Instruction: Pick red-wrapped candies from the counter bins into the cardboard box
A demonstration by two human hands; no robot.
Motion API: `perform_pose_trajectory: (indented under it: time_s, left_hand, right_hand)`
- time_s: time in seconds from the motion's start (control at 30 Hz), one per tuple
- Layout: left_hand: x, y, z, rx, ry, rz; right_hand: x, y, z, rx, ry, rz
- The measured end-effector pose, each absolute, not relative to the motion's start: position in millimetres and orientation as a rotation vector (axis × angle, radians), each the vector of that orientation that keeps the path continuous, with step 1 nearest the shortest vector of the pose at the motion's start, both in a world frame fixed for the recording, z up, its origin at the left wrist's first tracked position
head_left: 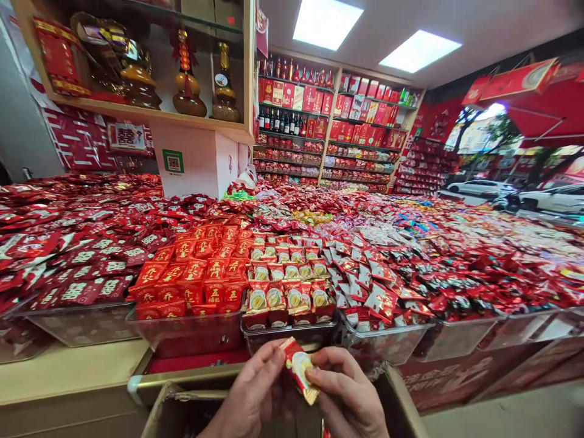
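Observation:
Between my two hands is a small red and gold candy packet (300, 367) with a pale yellow picture on it, tilted over an open cardboard box. My left hand (255, 386) pinches its upper left edge between thumb and fingers. On the other side, my right hand (349, 389) grips the packet's right part with the thumb on its front. Just beyond my hands stands a clear bin (292, 330) with similar durian candy packets (292, 295) set upright in rows. Beneath my hands the cardboard box (401, 401) is mostly hidden.
Red packets with gold lettering (191, 274) fill the bin to the left. White and red packets (378, 286) lie in the bin to the right. More candy heaps spread across the display. Shelves (292, 115) of bottles and boxes line the back; a glass cabinet (150, 109) overhangs the left.

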State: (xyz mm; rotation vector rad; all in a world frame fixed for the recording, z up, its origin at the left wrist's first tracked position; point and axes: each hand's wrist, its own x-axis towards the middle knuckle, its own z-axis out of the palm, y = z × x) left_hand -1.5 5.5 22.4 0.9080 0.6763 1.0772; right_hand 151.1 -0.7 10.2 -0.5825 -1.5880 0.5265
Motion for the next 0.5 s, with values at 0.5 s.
perform_pose_trajectory:
  time_s: [0.5]
  left_hand:
    - [5,3,0,1.491,0.948,1.285]
  right_hand:
    - [148,4,-5,-0.713,-1.122,1.314]
